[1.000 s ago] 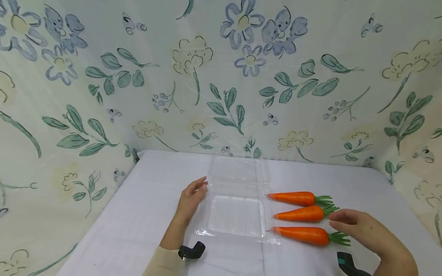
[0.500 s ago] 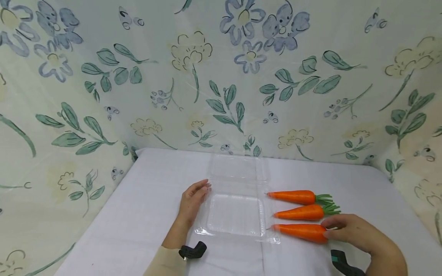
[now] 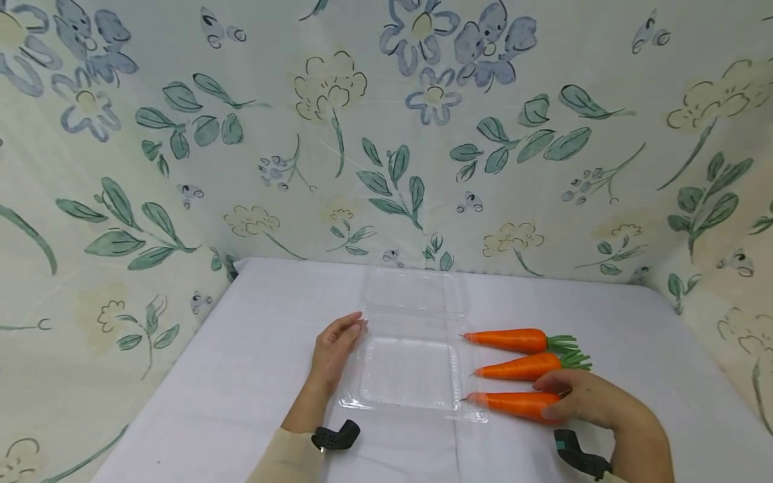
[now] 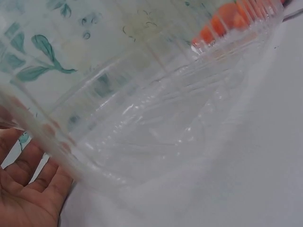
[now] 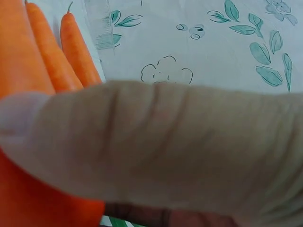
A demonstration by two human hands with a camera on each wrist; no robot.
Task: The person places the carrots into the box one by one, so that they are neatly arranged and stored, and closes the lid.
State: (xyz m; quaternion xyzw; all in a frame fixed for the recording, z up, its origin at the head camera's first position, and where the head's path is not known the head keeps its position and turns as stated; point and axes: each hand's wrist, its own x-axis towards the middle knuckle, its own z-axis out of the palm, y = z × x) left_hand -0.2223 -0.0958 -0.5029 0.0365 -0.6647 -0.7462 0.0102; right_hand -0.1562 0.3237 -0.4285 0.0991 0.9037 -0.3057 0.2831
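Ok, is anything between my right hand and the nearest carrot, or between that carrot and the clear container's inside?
Nothing visible stands between your right hand and the nearest carrot: the hand grips it. Between the carrot and the inside of the clear container stands only its right-side wall, by the carrot's tip.

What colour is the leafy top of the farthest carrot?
The leafy top is green; the head view shows it best.
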